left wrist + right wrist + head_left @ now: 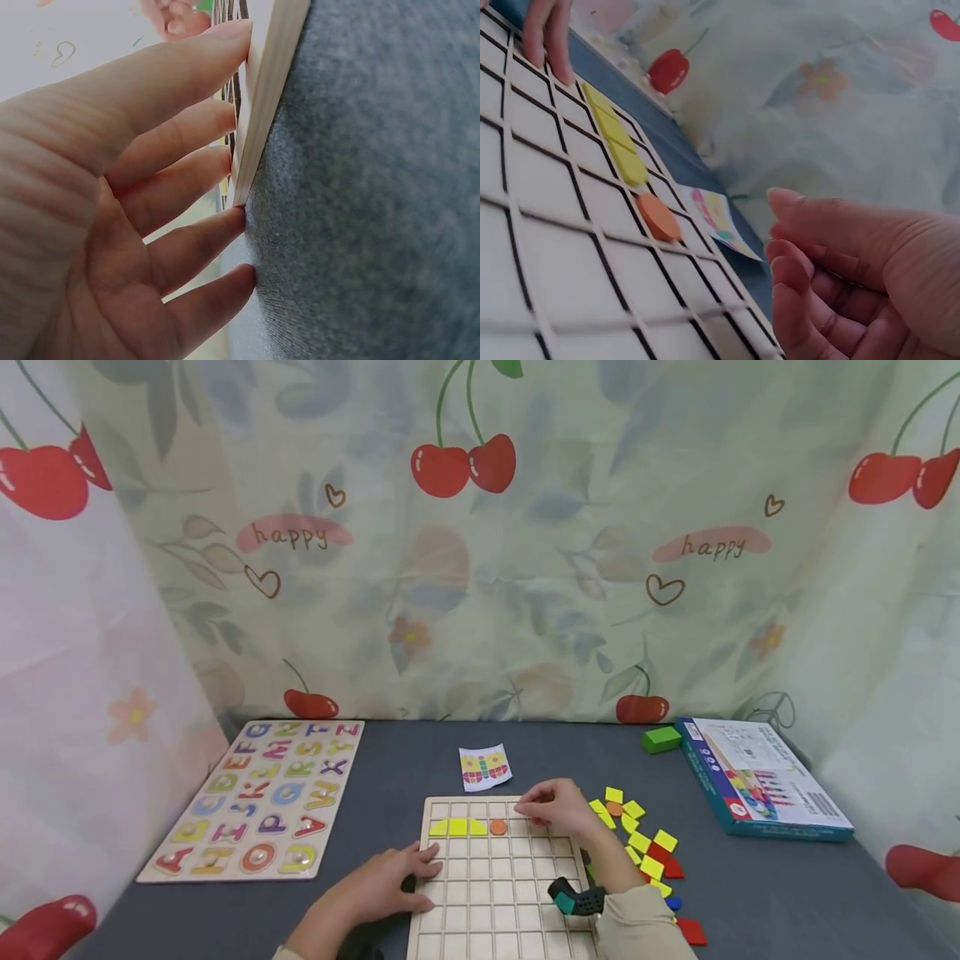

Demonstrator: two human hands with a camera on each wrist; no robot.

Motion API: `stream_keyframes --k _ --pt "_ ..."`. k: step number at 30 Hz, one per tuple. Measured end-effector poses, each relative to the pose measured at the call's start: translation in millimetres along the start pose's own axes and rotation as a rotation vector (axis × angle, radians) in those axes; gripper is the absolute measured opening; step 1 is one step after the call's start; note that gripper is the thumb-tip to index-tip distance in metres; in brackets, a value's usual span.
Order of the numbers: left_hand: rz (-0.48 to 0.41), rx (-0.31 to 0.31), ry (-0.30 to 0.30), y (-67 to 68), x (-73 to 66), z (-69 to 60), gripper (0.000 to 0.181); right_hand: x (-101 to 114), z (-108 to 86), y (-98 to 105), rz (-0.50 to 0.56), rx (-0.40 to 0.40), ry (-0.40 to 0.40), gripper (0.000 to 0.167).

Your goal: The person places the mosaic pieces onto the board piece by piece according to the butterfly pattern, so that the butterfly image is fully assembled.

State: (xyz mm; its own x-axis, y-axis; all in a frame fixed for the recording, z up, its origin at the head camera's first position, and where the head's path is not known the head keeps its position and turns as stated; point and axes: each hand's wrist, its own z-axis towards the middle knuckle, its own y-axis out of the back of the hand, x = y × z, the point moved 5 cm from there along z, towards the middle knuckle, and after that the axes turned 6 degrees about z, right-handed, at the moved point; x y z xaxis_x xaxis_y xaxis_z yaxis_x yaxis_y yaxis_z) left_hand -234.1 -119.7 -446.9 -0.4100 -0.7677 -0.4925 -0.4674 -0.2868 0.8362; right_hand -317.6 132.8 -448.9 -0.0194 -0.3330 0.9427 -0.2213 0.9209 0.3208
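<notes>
A wooden grid board [480,893] lies flat on the dark table. In one of its upper rows sit yellow pieces [457,827], side by side, and an orange disc [498,827] one cell to their right. My left hand [386,885] rests against the board's left edge, its fingers nearly straight; in the left wrist view the fingertips touch the board's side [262,97]. Over the upper right of the board hovers my right hand [555,810]. The right wrist view shows its fingers [791,300] loosely curled, with no piece visible between them.
Loose yellow, red, orange and blue pieces [652,852] lie right of the board. Behind it is a butterfly pattern card [485,768]. An alphabet puzzle board [258,802] lies left; a green block [662,740] and a flat box [765,781] are at back right.
</notes>
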Motion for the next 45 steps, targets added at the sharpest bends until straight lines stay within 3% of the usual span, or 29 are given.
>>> stream_keyframes --k 10,18,23,30,45 --pt "-0.027 0.027 0.009 -3.1 2.4 0.3 0.054 -21 -15.3 60 -0.016 -0.185 -0.036 0.024" --pt "-0.022 0.027 0.007 -2.5 -0.7 -0.4 0.054 -42 -21.4 88 -0.072 -0.278 -0.122 0.026" --pt "-0.016 0.018 -0.006 -2.4 -0.5 -0.4 0.054 -48 -23.1 92 -0.123 -0.283 -0.151 0.026" --pt "-0.011 0.009 -0.025 -2.6 1.2 0.5 0.054 -47 -22.4 88 -0.263 -0.247 -0.124 0.029" --pt "-0.015 -0.007 -0.022 -0.2 2.6 0.2 0.054 -33 -20.1 87 -0.307 -0.276 -0.112 0.015"
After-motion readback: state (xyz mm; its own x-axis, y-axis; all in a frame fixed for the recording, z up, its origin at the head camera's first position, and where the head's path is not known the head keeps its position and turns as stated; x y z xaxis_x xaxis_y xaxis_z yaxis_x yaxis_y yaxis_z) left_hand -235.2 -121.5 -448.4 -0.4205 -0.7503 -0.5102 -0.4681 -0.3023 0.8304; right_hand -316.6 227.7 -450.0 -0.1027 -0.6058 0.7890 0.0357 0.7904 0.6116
